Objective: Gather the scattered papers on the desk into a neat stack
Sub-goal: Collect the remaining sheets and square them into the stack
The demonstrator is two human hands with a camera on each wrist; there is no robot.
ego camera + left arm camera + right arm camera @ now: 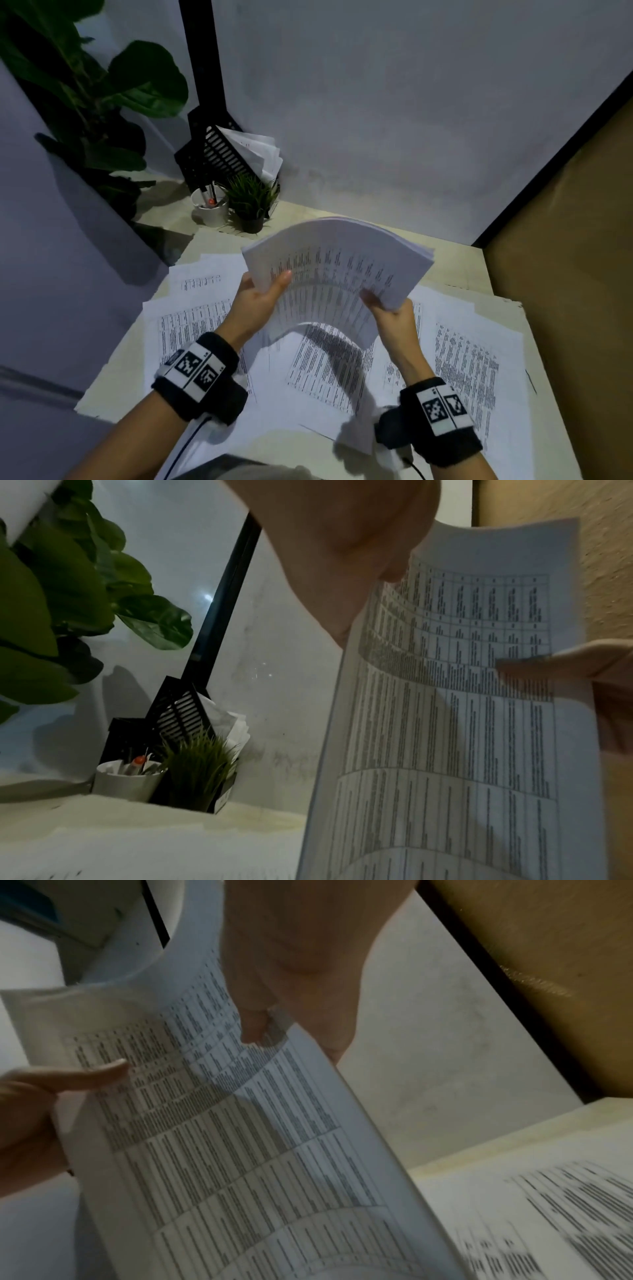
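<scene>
A thick stack of printed papers [339, 270] hangs above the desk, bowed upward in the middle. My left hand [263, 294] grips its left edge, thumb on the printed face. My right hand [387, 305] grips the right edge. In the left wrist view the stack [462, 723] fills the right half, with my left hand [359, 561] at its top edge. The right wrist view shows the stack [240, 1137] curving, my right hand [291, 988] pinching its edge. More loose printed sheets [472, 359] lie spread over the desk [113, 373] under both arms.
At the desk's back left stand a white cup with pens [210, 207], a small potted grass plant [251, 202] and a black file rack holding papers [233, 154]. A large leafy plant [102, 92] is further left. A brown panel [565, 257] borders the right.
</scene>
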